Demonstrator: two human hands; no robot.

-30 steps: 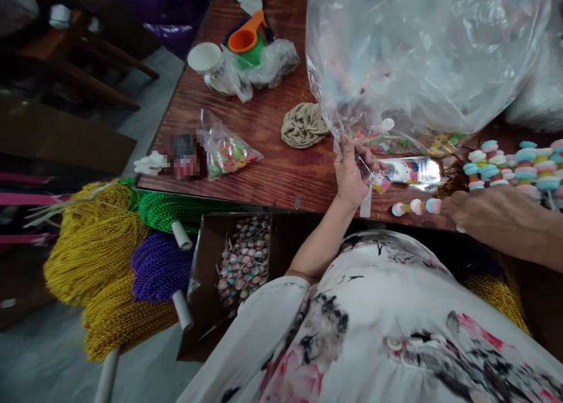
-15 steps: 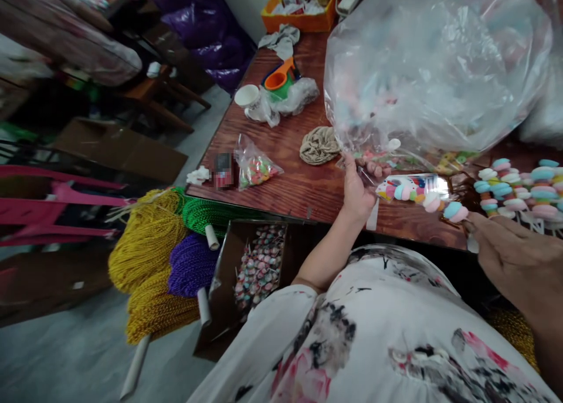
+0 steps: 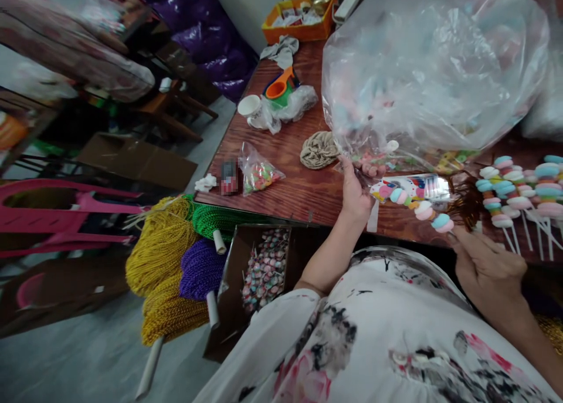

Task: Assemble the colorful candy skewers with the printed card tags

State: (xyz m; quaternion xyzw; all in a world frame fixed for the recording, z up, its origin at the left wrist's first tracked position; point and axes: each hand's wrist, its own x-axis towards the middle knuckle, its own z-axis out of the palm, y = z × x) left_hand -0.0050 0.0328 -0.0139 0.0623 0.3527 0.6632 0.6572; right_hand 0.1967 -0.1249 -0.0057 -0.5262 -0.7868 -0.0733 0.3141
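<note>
Pastel candy skewer (image 3: 417, 206) pinched in right hand (image 3: 486, 268) fingers, tip inside left-held sleeve (image 3: 413, 187).

Glossy varnished wood table (image 3: 290, 186) — clear crinkled plastic bag (image 3: 431, 68) — matt knitted cloth (image 3: 319, 149).
</note>
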